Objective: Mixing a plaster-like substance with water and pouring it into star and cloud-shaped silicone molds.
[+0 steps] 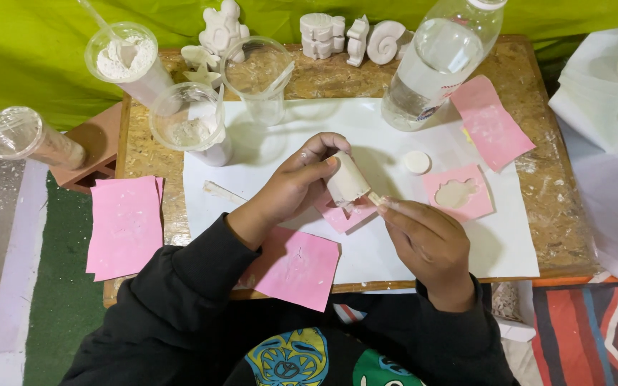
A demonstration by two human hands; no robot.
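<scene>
Left hand (296, 182) grips a tilted cup (347, 179) over a pink mould (342, 214) on the desk (538, 214) — right hand (423, 236) pinches a stick (375, 198) at its mouth.

Matt, plaster-caked cup (347, 179); rough chipboard table (538, 179), seemingly.

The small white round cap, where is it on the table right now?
In the head view, the white round cap lies on the white sheet, right of centre, between the clear plastic bottle and the pink mould filled with plaster.
</scene>
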